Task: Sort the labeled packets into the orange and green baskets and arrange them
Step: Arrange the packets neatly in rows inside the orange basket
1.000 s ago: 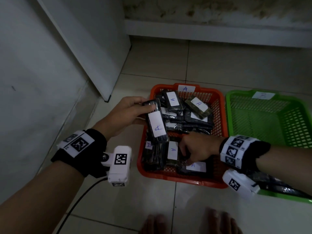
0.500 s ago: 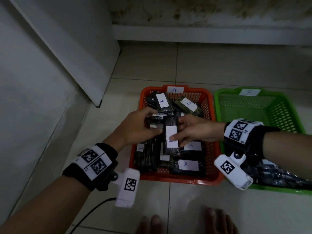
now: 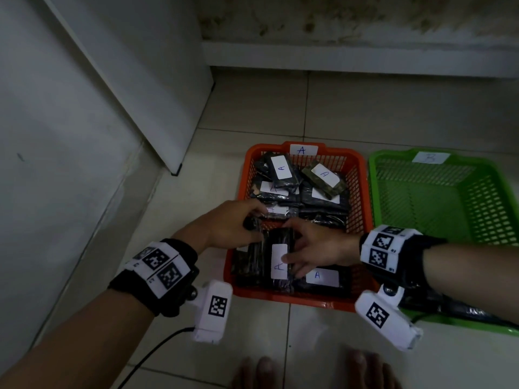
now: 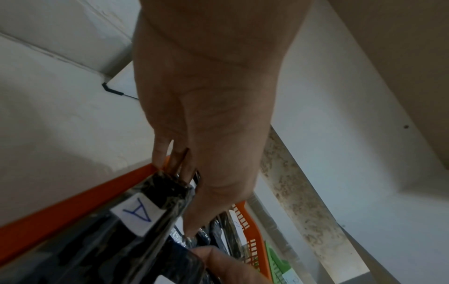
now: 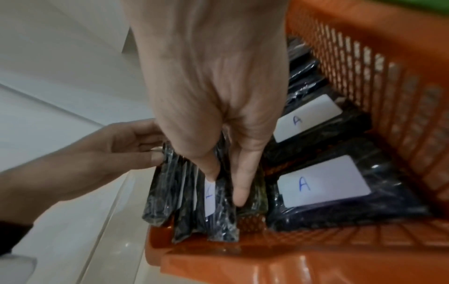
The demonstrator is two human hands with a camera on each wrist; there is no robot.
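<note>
A handwritten blue "A" marks the tag (image 3: 303,150) on the orange basket's (image 3: 356,192) far rim; the packets' (image 3: 323,181) white labels read "A"; the green basket's (image 3: 376,192) tag (image 3: 430,157) reads "B".

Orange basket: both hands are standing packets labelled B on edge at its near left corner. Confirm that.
Not quite: the labels read A, not B. The head view shows an A on the packet under the right hand, and the left wrist view shows another A. The rest holds: both hands work at the near left corner of the orange basket, left hand included.
</note>
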